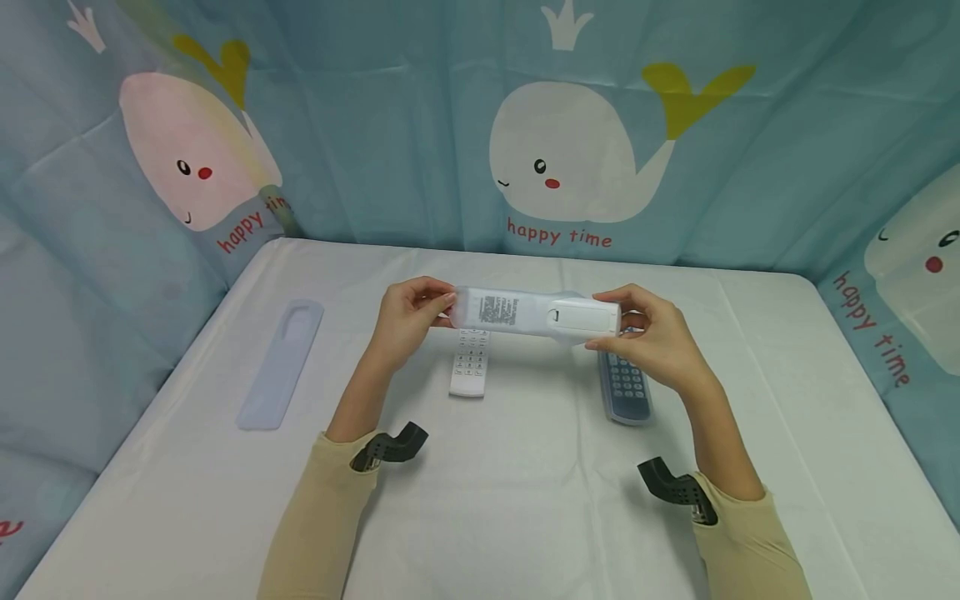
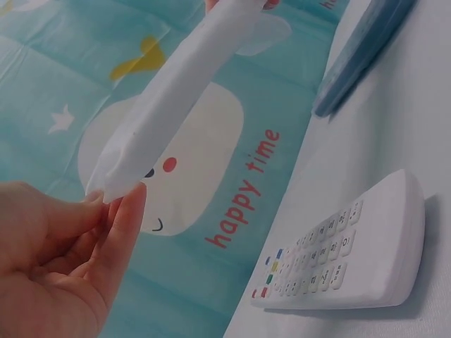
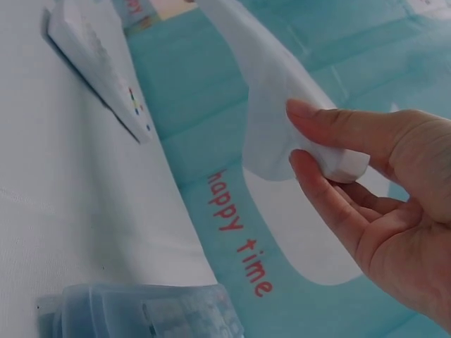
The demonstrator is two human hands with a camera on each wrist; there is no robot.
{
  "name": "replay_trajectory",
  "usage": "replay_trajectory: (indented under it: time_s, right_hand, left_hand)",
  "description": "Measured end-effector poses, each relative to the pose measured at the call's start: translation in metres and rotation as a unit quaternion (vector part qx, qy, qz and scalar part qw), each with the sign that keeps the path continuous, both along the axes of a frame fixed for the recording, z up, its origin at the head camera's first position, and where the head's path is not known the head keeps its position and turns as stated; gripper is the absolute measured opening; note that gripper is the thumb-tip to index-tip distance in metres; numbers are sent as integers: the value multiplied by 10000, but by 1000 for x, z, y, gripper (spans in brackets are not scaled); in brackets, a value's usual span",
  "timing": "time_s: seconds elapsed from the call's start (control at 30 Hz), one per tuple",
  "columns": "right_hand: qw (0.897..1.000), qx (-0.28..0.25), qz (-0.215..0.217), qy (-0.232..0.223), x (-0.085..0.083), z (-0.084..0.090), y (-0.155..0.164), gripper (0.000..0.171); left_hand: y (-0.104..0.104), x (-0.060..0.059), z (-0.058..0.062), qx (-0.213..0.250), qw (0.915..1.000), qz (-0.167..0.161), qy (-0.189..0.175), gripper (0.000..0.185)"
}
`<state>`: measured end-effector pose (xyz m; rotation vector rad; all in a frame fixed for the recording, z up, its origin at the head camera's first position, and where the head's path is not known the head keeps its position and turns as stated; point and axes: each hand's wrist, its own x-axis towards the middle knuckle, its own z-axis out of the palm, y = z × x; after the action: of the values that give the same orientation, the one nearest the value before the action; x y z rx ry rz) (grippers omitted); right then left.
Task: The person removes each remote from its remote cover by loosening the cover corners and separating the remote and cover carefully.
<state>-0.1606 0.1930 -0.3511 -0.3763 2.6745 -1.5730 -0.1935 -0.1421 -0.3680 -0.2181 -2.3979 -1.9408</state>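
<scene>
A white remote control (image 1: 588, 317), its back with the battery cover toward the head camera, is held level above the table between both hands. A translucent silicone sleeve (image 1: 468, 307) covers its left part, and a loose flap (image 3: 268, 137) of the sleeve hangs near the right end. My left hand (image 1: 408, 321) pinches the sleeve's closed end between thumb and fingers. At the other end, my right hand (image 1: 651, 333) grips the bare remote between thumb and fingers. The remote's button side is hidden in the head view.
On the white table (image 1: 525, 500) lies another white remote (image 1: 469, 364), below the held one. A dark remote in a translucent cover (image 1: 627, 387) lies near the right hand. An empty translucent sleeve (image 1: 281, 367) lies at the left. A whale-print curtain (image 1: 420, 150) hangs behind.
</scene>
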Motion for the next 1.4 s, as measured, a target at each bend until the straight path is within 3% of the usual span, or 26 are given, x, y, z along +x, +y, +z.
replay_trajectory:
  time_s: [0.97,1.4]
  right_hand:
    - [9997,206,-38,122,0,0,10,58]
    - [9996,159,-30,248,2,2,13,57]
  left_hand:
    - [-3,0,-2,146,9998,-22,-165,17]
    - [-6,-2,-2,201,9988,-152,-426,20]
